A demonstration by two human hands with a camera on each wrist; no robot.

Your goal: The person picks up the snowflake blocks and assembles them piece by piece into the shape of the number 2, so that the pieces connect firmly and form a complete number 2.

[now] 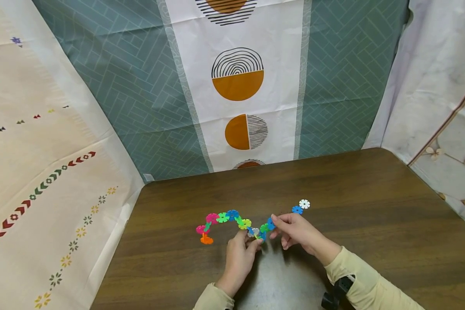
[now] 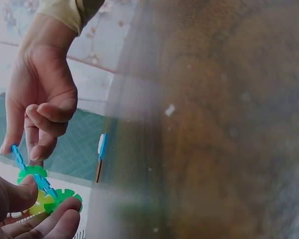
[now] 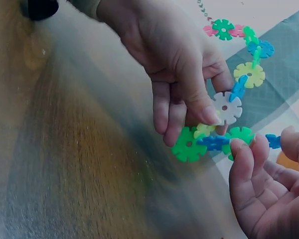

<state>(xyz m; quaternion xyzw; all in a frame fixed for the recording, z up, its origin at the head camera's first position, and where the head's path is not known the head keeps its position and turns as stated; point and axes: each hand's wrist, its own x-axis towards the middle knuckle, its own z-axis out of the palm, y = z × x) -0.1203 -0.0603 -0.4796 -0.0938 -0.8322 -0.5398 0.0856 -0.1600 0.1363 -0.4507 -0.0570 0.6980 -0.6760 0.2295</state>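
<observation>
A chain of colourful slotted plastic snowflake discs (image 1: 212,218) winds above the table, its left end orange (image 1: 206,240). My left hand (image 1: 240,258) pinches the chain near a white disc (image 3: 228,109) and a yellow disc, between thumb and fingers. With thumb and fingertips, my right hand (image 1: 299,234) pinches a blue disc (image 1: 271,223) near the chain's right part; a green disc (image 3: 240,139) sits between the hands. Past the right hand, a blue disc (image 1: 297,209) and a white disc (image 1: 304,204) are joined; whether they link to the chain is hidden in the head view.
The brown wooden table (image 1: 170,275) spreads under both hands, with its far edge against a patterned hanging cloth (image 1: 333,86). Light cloths (image 1: 62,142) hang at the left and right sides. A black wrist device (image 1: 342,286) sits on the right sleeve.
</observation>
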